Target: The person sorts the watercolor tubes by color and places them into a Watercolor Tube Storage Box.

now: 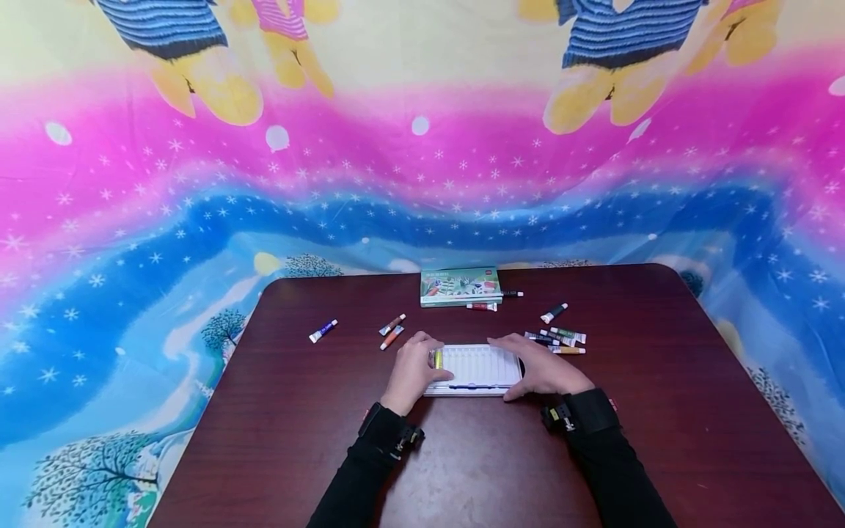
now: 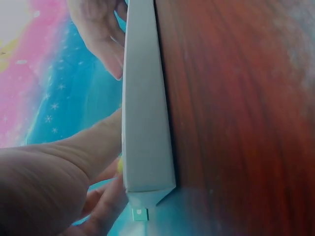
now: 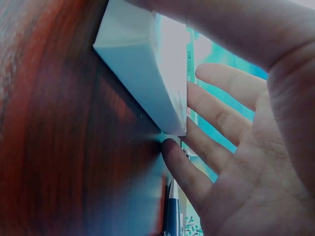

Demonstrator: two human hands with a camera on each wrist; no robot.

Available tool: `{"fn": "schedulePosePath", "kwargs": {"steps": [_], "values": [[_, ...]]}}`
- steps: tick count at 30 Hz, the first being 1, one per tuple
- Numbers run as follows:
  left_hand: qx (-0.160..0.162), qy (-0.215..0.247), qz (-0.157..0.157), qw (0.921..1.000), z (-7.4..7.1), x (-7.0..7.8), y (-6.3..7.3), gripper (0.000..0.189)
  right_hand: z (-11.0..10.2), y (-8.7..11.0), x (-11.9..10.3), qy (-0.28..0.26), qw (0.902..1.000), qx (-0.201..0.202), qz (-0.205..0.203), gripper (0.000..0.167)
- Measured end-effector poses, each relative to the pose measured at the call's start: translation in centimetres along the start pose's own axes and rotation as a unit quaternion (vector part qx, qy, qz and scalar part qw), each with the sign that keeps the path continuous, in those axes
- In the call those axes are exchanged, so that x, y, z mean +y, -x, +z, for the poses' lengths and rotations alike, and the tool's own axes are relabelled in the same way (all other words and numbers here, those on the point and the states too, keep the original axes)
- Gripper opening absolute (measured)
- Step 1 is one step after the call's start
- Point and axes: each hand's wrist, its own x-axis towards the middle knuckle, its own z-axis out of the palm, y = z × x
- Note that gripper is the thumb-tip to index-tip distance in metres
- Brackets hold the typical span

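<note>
A white slotted tray [image 1: 478,365] lies flat on the table between both hands, with a blue strip along its near side. Its pale side wall [image 2: 145,113] fills the middle of the left wrist view. A yellow paint tube [image 1: 439,358] is at the tray's left end. My left hand [image 1: 412,370] reaches over that end, thumb and fingers about the tube; its fingertips are partly hidden. At the tray's right end is my right hand [image 1: 544,365], thumb by the near edge and index finger by the far edge. Its fingers [image 3: 216,110] are spread and fairly straight in the right wrist view.
A green illustrated box [image 1: 460,286] stands at the back, with a red tube [image 1: 482,307] before it. Several dark, green and ochre tubes [image 1: 557,337] lie right of the tray. Orange [image 1: 392,337] and blue [image 1: 323,331] tubes lie left. A patterned cloth [image 1: 422,169] hangs behind the table.
</note>
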Motion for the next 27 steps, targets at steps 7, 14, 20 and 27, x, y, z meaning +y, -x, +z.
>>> {"fn": "schedulePosePath", "kwargs": {"steps": [7,14,20,27], "values": [[0.002,-0.033,0.015,0.9993,-0.2,-0.2,0.3,0.059,0.1,0.0,0.0,-0.004,1.0,-0.004,0.001,0.101],[-0.02,-0.092,0.02,0.9954,-0.2,-0.1,0.5,0.063,0.1,-0.1,0.0,-0.002,1.0,-0.003,0.0,0.101],[-0.028,-0.23,0.051,0.9714,0.0,0.7,0.6,0.061,0.1,-0.1,0.2,0.006,1.0,0.0,0.002,0.101],[-0.032,-0.244,0.046,0.9681,-0.1,1.1,0.7,0.061,0.1,-0.2,0.3,0.008,1.0,0.001,0.0,0.102]]}}
